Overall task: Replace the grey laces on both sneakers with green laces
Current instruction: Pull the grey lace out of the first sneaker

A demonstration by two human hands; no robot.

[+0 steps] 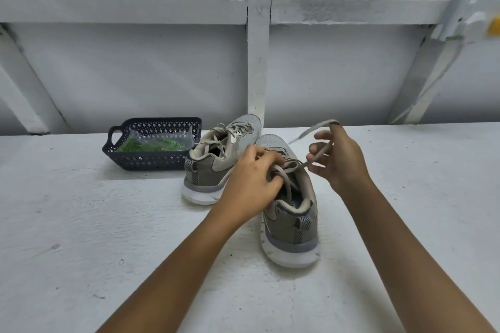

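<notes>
On the white table (108, 224), the near sneaker (290, 213) stands heel toward the camera with its grey lace (290, 167) partly loosened. The left hand (251, 181) curls over the tongue area, fingers pinching the lace at the eyelets, and the right hand (338, 159) holds a freed length of the same lace, which loops up over its fingers and trails off behind. The far sneaker (219, 159) sits just beside it, fully laced in grey. The green laces (151, 145) lie bagged in a dark blue basket (151, 161) to the left, untouched. The likely trouble is snagging: a hard pull by the right hand could jam the lace tip in an eyelet or drag the light shoe across the table, since the left hand grips lace, not shoe. The loose end could also tangle.
</notes>
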